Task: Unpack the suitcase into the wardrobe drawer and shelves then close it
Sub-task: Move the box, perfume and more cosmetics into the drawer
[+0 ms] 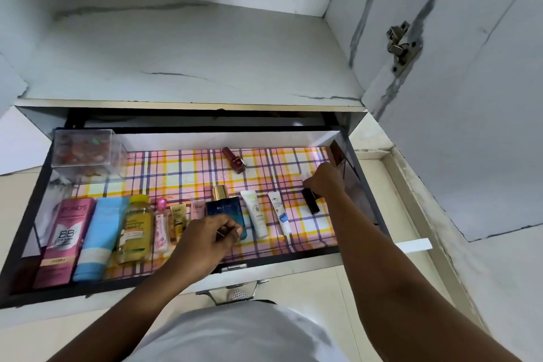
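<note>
- Drawer [23,232] is pulled out w/ a plaid liner; toiletries already lie in a row along its front edge, so unpacking looks well underway.
- Row, from drawer's left end: pink box [66,239], blue tube [98,236], yellow bottle [135,228], small pink bottle [162,225], two small tubes, perfume [224,210], white tube [255,213], second white tube [280,216], black lipstick [311,200] nearest the right end.
- Red bottle [233,159] lies alone near drawer's back, apart from the row; clear box [85,150] sits in the back-left corner.
- Right hand [326,179] is curled at drawer's right end, just above the lipstick, pinching something thin and pale; can't tell what it is.
- Left hand [205,239] hovers over drawer's front, fingers closed narrow on a thin item, prob. a pin or stick; too small to ID.
- Shelf [191,50] above the drawer shows nothing on it; door [470,97] right of drawer stands open.
- Suitcase not in view, so what's left inside can't be judged.
- Judged left: place the two held bits, fill shelves if clothes remain, push drawer in, close up.
</note>
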